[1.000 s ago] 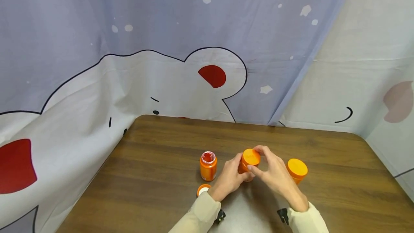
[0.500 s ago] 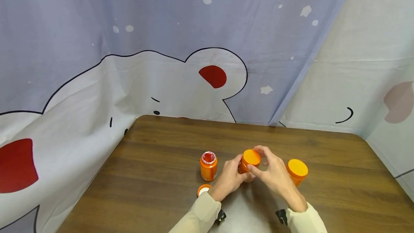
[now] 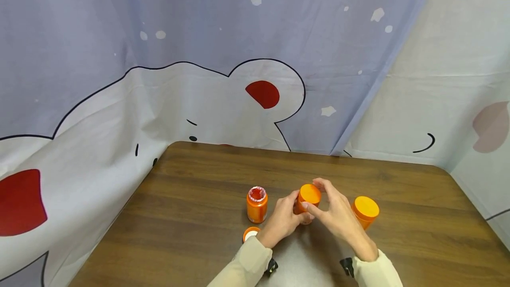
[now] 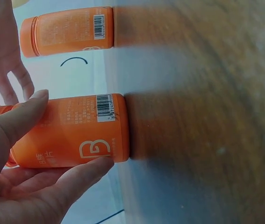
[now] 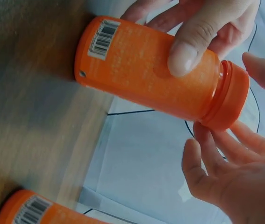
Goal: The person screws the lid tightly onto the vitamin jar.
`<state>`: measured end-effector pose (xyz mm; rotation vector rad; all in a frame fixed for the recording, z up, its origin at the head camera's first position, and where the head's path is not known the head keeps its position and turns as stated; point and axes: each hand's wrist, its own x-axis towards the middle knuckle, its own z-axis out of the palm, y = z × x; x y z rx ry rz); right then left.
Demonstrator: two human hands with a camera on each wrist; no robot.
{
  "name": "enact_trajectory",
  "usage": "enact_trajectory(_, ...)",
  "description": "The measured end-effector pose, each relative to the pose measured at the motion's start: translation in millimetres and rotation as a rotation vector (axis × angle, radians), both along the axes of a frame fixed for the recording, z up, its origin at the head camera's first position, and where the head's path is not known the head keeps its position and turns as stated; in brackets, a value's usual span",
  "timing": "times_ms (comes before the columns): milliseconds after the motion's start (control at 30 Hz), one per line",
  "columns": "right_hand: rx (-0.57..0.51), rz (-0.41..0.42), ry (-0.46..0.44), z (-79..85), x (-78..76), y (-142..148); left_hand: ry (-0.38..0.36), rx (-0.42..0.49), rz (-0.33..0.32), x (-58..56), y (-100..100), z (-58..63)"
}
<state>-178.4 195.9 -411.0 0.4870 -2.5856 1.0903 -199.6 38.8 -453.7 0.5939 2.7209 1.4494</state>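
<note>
An orange pill bottle with a white barcode stands upright on the table, its orange cap on top. My left hand grips the bottle's body, thumb on the near side and fingers wrapped behind. Around the cap, my right hand has its thumb and fingertips right at the edge on opposite sides. Left of the hands is an open orange bottle with torn silver foil round its mouth. In front of it lies a loose cap, white inside up, partly covered by the left sleeve.
Another capped orange bottle stands just right of my right hand, partly behind the wrist. All of it sits on a brown wooden table. A printed cloth curtain hangs along the back and sides.
My right thumb has shifted slightly left along the cap's edge. The left hand keeps its grip, and the bottles have stayed in place.
</note>
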Motion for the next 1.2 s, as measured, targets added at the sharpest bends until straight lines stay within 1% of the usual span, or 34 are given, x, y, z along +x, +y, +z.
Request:
enact_trajectory(133, -0.015, 0.01, 0.021, -0.5, 0.7, -2.6, -0.012, 0.008, -0.006, -0.2, 0.1, -0.3)
enact_trajectory(367, -0.008, -0.012, 0.059, -0.7, 0.4, -4.1, -0.013, 0.02, -0.007, -1.5, 1.0, -0.3)
enact_trajectory(667, 0.002, -0.041, 0.052, -2.4, 0.0, -5.2, -0.005, 0.016, -0.008, -1.5, 0.5, -0.9)
enact_trajectory(767, 0.015, -0.032, 0.043, -2.8, -0.2, -4.7, 0.003, 0.015, -0.015, -1.3, 0.0, -1.5)
enact_trajectory(967, -0.005, 0.016, 0.03, -2.4, 0.1, -3.3, 0.008, 0.007, -0.015, -1.3, 0.3, -1.9)
enact_trajectory(1200, -0.016, 0.013, 0.031, -2.5, -0.2, -4.2, 0.006, 0.014, -0.012, -1.4, 0.0, -0.9)
